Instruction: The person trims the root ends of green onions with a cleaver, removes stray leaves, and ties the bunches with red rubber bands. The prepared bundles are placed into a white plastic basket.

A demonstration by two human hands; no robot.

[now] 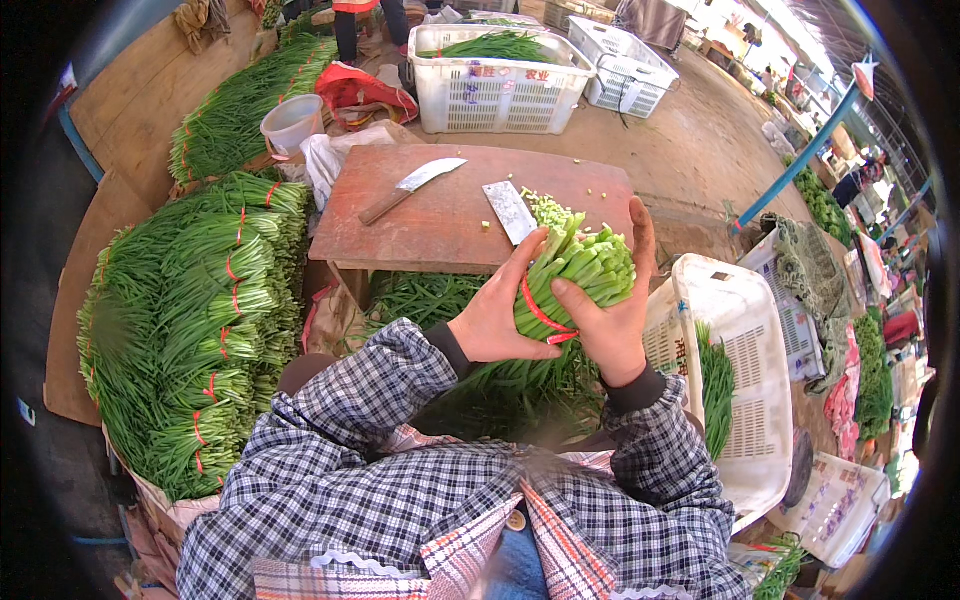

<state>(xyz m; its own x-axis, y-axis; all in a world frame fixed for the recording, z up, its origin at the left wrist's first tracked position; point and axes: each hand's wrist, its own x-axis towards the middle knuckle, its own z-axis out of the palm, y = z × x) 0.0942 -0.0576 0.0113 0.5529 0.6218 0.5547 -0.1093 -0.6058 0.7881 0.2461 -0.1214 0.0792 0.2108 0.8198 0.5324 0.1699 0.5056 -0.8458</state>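
Observation:
Between both hands is a bundle of green stems (592,274), most likely garlic chives, bound by a red tie (541,311). Its pale cut ends point away from me, up and to the right. My left hand (495,304) grips the left side, fingers partly hidden behind the stems. On the right side, my right hand (615,315) presses its thumb across the stems, with a finger raised past the cut ends. Just beyond the bundle, a cleaver blade (510,211) lies on the reddish wooden board (420,240), beside chopped stem pieces (550,210). A wooden-handled knife (412,190) rests farther left.
Tied green bundles (202,322) are stacked high at my left. A white plastic crate (739,390) holding greens stands at my right. Past the board are a plastic bucket (292,124), another white crate (495,97) and a person's legs (367,34). A blue pole (799,157) leans into view.

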